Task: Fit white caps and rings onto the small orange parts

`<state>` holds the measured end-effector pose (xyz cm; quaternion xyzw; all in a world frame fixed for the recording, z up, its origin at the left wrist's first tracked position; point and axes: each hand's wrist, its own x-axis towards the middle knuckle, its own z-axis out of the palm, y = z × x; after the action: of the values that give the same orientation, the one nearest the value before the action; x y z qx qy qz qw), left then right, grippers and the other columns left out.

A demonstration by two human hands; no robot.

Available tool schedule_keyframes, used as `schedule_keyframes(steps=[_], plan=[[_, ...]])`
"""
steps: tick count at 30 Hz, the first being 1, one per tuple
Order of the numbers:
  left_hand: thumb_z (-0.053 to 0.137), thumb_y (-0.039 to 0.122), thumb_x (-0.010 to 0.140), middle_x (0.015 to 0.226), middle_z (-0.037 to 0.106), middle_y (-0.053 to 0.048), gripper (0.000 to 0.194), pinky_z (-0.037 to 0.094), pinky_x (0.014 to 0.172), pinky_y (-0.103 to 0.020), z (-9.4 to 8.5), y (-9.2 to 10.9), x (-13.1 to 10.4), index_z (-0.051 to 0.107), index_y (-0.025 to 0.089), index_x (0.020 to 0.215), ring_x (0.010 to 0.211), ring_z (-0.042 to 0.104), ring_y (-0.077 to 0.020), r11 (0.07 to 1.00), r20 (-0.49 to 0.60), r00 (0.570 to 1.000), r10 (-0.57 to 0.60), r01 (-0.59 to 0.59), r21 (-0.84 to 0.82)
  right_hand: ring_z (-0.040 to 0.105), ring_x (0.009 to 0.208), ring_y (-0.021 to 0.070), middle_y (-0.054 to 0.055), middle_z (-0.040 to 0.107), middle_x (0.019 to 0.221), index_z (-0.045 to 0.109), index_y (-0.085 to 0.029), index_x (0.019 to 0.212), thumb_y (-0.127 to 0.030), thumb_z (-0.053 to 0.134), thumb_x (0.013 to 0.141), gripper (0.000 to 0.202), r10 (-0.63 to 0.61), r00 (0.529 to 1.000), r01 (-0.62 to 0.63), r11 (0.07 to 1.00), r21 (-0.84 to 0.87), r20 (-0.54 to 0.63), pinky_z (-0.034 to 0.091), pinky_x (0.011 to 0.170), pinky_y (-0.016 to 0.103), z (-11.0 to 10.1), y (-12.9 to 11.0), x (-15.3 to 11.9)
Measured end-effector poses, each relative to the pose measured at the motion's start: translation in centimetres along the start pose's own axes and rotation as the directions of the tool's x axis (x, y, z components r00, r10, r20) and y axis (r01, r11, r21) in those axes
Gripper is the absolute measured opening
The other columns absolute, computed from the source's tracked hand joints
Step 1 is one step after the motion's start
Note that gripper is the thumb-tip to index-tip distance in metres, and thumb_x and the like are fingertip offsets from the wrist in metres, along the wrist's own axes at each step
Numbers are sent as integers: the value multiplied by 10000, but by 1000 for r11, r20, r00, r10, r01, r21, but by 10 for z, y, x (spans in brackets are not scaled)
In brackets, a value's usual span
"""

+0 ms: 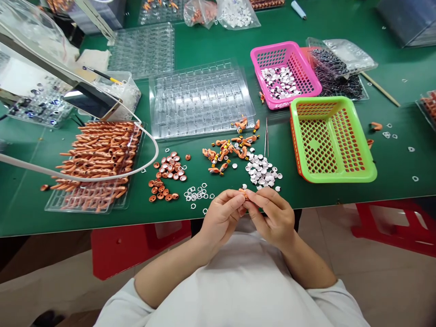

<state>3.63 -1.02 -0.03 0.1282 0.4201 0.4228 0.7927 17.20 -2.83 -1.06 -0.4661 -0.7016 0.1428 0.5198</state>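
Observation:
My left hand [223, 215] and my right hand [274, 215] meet at the table's front edge, fingertips pinched together on a small orange piece [244, 194]. Its exact shape is mostly hidden by the fingers. Just beyond my right hand lies a pile of white round caps [262, 170], with metal tweezers [266, 138] behind it. Orange curved parts with yellow ends [225, 152] lie beyond my left hand. To the left are white rings [197, 194] and small copper-coloured cups [168, 170].
A lime green basket [369, 168] and a pink basket [257, 68] stand at the right. Clear plastic trays [200, 100] lie behind. At left, a tray of orange parts [98, 154] sits under a white cable [153, 141] and a phone [91, 100].

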Motion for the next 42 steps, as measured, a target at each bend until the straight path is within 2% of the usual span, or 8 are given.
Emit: schedule_keyframes(steps=[6,9,16,20,27,32,38,42], plan=[[804,255,720,798,729,-20,111,501,616,-208,-6,5,-1,746,184,781,695,628,-116,940,28,979,204,-204,272,643,749,164,66,658,873,627,-213,1213,-72,615,871,370,7,998,-8,1000,14,57,584,646,287,-3,4,0],[782,247,748,830,746,-35,96,520,646,-222,-9,6,0,759,188,820,747,653,-139,905,43,972,232,-232,356,642,744,160,69,645,856,631,-187,1182,-75,603,880,323,-9,995,8,1000,5,97,574,624,271,-6,5,3],[820,233,687,716,712,-8,117,495,623,-192,-4,6,2,743,163,742,624,606,-86,987,16,995,99,-100,122,630,779,154,56,636,912,605,-237,1193,-116,613,883,333,89,995,-91,995,37,38,569,606,258,-1,3,-1],[815,229,684,745,712,-21,138,500,651,-194,1,6,1,721,147,742,691,641,-105,1000,5,1000,1,-1,-5,635,803,165,66,625,940,603,-232,1212,-153,614,884,338,177,984,-178,980,84,20,575,612,276,6,3,-4],[825,234,672,730,692,-1,166,502,653,-186,0,3,2,699,156,746,652,629,-85,997,18,998,-52,53,-59,682,930,204,88,705,1028,609,-223,1219,-130,593,887,346,124,992,-124,990,72,14,604,768,342,7,3,-3],[834,274,684,754,718,-15,182,514,644,-210,-7,6,3,732,167,790,651,637,-100,997,58,998,-27,23,69,678,937,202,104,703,1044,591,-207,1248,-105,597,880,382,93,994,-96,995,39,61,606,769,335,0,5,-5],[812,250,720,837,771,-65,148,552,686,-240,-21,17,6,776,172,840,723,687,-148,908,121,987,102,-142,393,681,913,209,112,704,1012,561,-185,1286,-121,552,905,386,53,979,-55,998,5,195,603,761,342,-10,7,0],[825,261,699,809,772,-78,166,565,694,-271,-23,17,7,783,165,827,711,699,-172,901,128,988,86,-132,414,683,887,219,126,703,991,556,-162,1279,-128,523,915,368,17,960,-2,999,-52,280,602,742,352,-17,6,5]])
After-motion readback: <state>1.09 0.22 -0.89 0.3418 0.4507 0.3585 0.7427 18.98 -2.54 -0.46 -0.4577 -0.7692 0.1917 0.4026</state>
